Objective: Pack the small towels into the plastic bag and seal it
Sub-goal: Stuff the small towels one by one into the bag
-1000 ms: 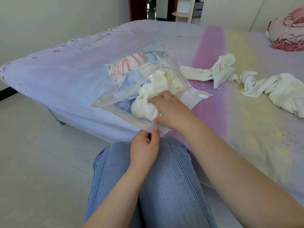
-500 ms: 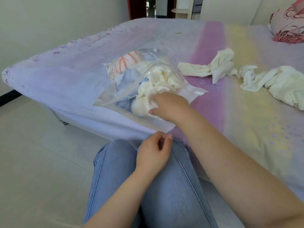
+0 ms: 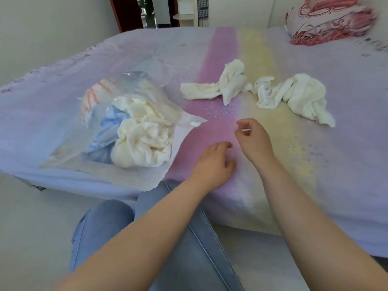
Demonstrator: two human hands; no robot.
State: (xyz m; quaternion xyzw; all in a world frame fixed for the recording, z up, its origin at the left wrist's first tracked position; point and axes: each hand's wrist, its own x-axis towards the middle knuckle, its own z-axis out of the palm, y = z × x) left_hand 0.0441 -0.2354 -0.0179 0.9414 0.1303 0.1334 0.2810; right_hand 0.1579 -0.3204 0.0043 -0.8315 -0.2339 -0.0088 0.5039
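Note:
A clear plastic bag lies on the bed at the left, its mouth open toward me. Inside it are a cream towel, a blue towel and an orange-striped one. Two white towels lie loose on the bed: one in the middle, another further right. My left hand hovers over the pink stripe, right of the bag, fingers loosely curled and holding nothing. My right hand is just beyond it, fingers relaxed, also holding nothing.
The bed has a sheet in lilac, pink and yellow stripes. A red-patterned pillow lies at the far right. My knees in blue jeans are against the bed's near edge. A doorway is behind.
My right hand has come out of the bag, leaving the cream towel inside, and moved right. My left hand let go of the bag's edge and moved up and right. The view shifted right.

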